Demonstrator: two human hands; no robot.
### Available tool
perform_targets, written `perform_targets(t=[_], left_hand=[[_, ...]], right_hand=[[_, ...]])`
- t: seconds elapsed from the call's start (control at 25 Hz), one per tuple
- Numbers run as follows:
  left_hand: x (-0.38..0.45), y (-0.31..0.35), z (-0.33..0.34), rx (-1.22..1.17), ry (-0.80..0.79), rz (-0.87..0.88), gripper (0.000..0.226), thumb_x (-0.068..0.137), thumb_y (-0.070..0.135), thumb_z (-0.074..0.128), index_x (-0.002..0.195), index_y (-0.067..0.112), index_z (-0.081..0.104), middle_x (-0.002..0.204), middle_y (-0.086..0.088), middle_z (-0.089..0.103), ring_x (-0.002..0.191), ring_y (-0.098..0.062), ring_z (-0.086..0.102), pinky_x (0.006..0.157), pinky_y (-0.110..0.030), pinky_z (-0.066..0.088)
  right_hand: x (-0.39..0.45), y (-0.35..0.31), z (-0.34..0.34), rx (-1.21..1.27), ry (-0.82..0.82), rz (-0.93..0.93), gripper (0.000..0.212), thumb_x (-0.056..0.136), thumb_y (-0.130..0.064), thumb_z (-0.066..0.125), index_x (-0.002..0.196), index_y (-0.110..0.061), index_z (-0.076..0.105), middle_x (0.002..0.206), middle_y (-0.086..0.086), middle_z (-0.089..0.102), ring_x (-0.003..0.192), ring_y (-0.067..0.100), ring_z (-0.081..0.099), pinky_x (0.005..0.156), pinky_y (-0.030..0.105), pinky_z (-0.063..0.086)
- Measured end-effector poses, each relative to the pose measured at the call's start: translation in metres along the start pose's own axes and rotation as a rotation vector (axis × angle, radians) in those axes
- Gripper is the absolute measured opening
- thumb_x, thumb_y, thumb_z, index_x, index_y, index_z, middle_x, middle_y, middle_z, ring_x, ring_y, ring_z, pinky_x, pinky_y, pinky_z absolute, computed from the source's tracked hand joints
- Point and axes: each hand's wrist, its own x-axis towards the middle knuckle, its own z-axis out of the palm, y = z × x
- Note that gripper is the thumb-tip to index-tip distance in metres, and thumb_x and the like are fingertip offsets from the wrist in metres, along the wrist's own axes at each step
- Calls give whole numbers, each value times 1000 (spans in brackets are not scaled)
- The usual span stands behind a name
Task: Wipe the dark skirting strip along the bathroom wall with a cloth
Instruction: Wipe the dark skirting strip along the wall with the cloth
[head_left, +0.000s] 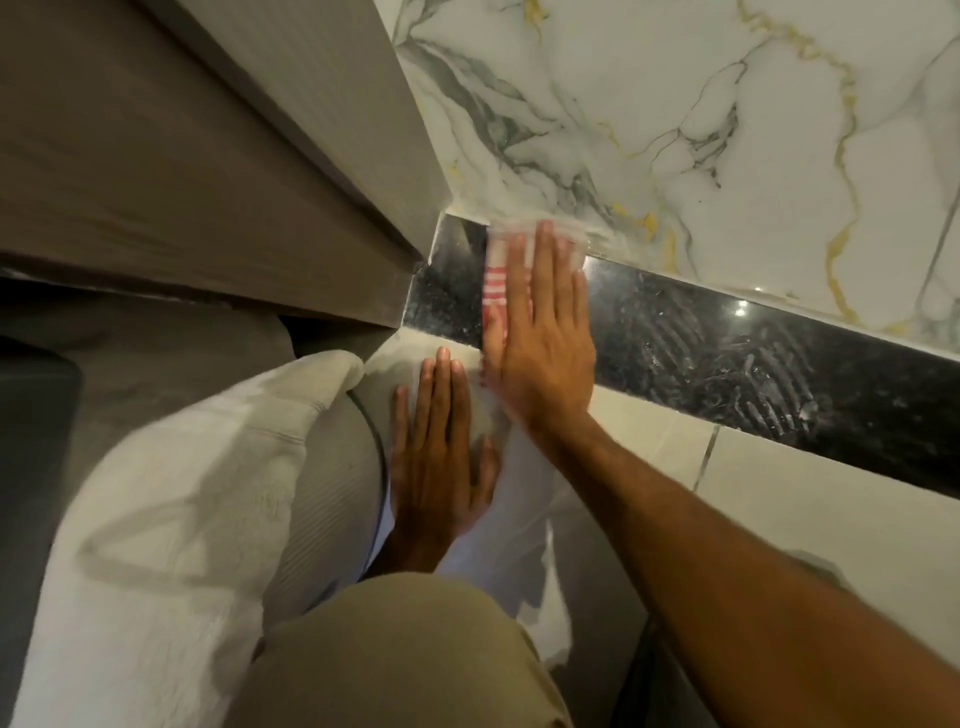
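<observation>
Pressing the cloth (496, 283) flat on the skirting strip (727, 353), right hand (540, 338) fingers splayed, ungripped; soft, floppy cloth needs palm pressure. Left hand (441, 457) rests open.

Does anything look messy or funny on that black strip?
Yes. The black strip shows pale curved smears to the right of the right hand pressing the cloth; they look like wipe marks.

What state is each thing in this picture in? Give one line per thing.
right hand: flat, pressing the cloth on the strip
cloth: spread against the strip, near the corner
skirting strip: glossy, with streaks showing
left hand: flat, fingers spread, resting on the floor
</observation>
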Motion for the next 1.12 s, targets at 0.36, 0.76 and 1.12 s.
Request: perform_targets(t=[0.36,0.76,1.12], left_hand=[[-1,-4,7,-22,13,4,75,110,44,25,174,6,7,184,-18,7,171,-32,6,140,-56,8],[-3,0,-7,-46,16,-16,74,108,35,29,173,5,10,183,-19,11,171,-34,10,139,-57,15],[-1,2,-13,-33,27,-5,69,110,34,29,172,4,22,181,-21,19,169,-37,18,134,-63,28]], right_hand=[[-7,8,-12,-38,44,104,72,118,-43,27,178,-8,5,187,19,2,176,34,3,143,57,16],[-69,28,-13,-94,-14,17,69,118,-35,35,178,-8,13,187,19,5,176,33,5,141,57,21],[-111,39,-11,-85,-59,-152,73,112,-29,46,176,-7,20,187,17,11,175,34,10,139,58,27]])
